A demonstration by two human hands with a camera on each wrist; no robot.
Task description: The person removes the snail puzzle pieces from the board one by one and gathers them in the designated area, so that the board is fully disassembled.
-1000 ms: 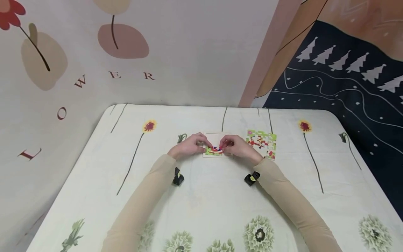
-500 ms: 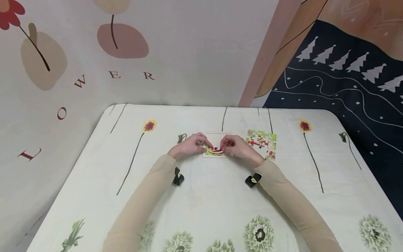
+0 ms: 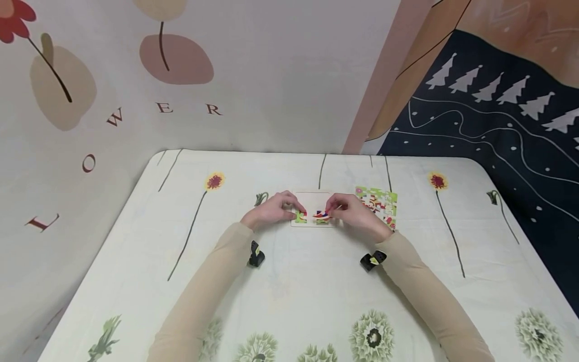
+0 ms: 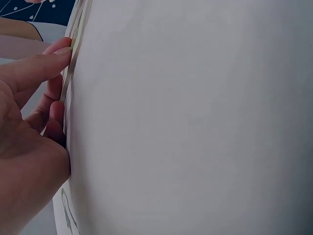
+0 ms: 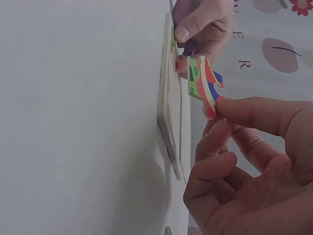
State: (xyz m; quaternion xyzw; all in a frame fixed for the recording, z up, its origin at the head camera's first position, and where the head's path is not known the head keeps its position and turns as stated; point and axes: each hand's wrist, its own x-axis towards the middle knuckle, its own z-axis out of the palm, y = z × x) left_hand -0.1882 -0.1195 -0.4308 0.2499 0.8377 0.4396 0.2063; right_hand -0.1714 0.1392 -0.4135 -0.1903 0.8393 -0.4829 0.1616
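In the head view a puzzle board (image 3: 312,200), pale with a thin outline, lies at mid-table. My left hand (image 3: 273,210) rests at its left side, fingertips touching a green and red puzzle piece (image 3: 300,217) in the near left corner. The left wrist view shows those fingertips right at the board's edge. My right hand (image 5: 254,161) pinches another puzzle piece (image 5: 203,88), green, red, white and blue, between thumb and forefinger. That piece is raised over the board, tilted, as the right wrist view shows. Its remaining fingers curl loosely below.
Right of the board, partly behind my right hand, lies a patch of colourful puzzle pieces (image 3: 384,201). A cloth (image 3: 312,281) printed with flowers covers the table. A hanging fabric wall (image 3: 289,100) stands behind the far edge. Both wrists wear small black cameras.
My right hand has moved a little to the right and lifted the red, white and blue puzzle piece away from the corner piece. The left hand has stayed in place.
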